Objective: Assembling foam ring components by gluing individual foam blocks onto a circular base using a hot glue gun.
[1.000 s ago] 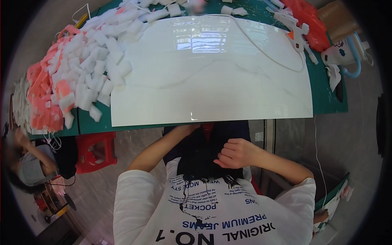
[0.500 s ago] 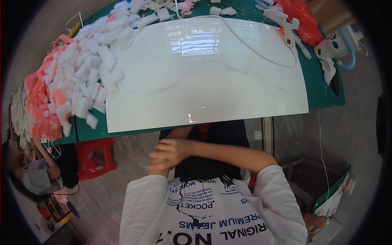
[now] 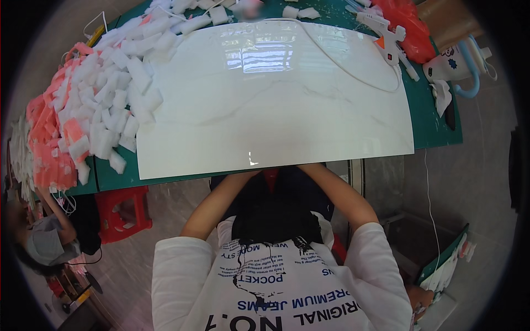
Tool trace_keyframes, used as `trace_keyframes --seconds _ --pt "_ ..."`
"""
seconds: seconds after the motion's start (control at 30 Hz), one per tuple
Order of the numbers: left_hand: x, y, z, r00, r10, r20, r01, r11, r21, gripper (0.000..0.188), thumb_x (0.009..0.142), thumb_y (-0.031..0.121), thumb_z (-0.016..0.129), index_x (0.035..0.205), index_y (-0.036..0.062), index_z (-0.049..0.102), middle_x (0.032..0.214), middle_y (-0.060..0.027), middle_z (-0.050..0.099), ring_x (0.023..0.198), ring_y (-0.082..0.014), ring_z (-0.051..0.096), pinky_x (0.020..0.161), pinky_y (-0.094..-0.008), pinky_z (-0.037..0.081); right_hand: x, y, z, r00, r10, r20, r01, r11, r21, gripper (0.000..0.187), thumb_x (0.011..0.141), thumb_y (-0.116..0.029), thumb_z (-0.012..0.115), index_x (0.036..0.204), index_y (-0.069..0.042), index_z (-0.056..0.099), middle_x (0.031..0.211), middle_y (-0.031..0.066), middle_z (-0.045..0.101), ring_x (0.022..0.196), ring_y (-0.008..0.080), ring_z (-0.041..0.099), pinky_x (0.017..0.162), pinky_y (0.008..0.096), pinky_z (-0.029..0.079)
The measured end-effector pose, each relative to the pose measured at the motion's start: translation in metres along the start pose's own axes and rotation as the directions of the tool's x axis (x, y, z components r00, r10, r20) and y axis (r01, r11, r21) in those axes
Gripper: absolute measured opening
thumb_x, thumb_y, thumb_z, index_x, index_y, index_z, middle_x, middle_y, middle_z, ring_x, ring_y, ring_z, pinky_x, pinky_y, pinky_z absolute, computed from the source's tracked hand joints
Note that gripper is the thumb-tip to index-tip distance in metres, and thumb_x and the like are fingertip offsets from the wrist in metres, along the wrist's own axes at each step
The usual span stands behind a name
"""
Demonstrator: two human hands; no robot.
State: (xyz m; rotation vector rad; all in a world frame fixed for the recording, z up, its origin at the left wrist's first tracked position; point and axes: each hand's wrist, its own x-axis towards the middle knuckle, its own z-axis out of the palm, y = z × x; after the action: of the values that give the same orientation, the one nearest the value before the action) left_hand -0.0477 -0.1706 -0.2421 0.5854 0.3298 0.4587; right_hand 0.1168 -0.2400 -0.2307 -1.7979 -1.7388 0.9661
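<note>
Under the white board, both hands, apparently hidden from view.

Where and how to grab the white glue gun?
By the handle of the glue gun, probably from the near right. The handle points to the near side, its back faces right, and the orange trigger sits on its left, so a wrap from behind should reach it. Mind the cord, which leaves the handle's near end.

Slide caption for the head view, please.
Hands hidden below the near edge of a glossy white board; white and pink foam pieces heaped left, glue gun right.
</note>
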Motion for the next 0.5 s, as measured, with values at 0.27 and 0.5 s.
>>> trace_keyframes --seconds 0.27,0.5 --pt "-0.159 0.056 -0.131 0.938 -0.115 -0.327 0.116 0.993 -0.018 0.036 0.089 0.033 0.054 0.113 0.0066 0.053 0.099 -0.0085 0.059 0.089 -0.0168 0.057 0.077 -0.0313 0.047 -0.074 0.102 -0.065 0.897 0.410 -0.168 -0.424 0.903 -0.061 0.041 0.087 -0.025 0.050 0.125 -0.009 0.046 0.121 0.0189 0.050 0.110 0.0314 0.049 0.091 0.0410 0.041" --pt "-0.276 0.041 -0.174 0.594 -0.379 -0.710 0.211 0.925 -0.317 0.043 0.091 0.047 0.041 0.110 0.0106 0.052 0.088 -0.0083 0.060 0.076 -0.0200 0.056 0.069 -0.0310 0.045 -0.193 0.178 -0.066 0.682 0.726 0.094 -0.703 0.685 -0.193 0.041 0.087 -0.034 0.051 0.117 -0.006 0.048 0.101 0.0113 0.061 0.091 0.0279 0.059 0.080 0.0407 0.047"
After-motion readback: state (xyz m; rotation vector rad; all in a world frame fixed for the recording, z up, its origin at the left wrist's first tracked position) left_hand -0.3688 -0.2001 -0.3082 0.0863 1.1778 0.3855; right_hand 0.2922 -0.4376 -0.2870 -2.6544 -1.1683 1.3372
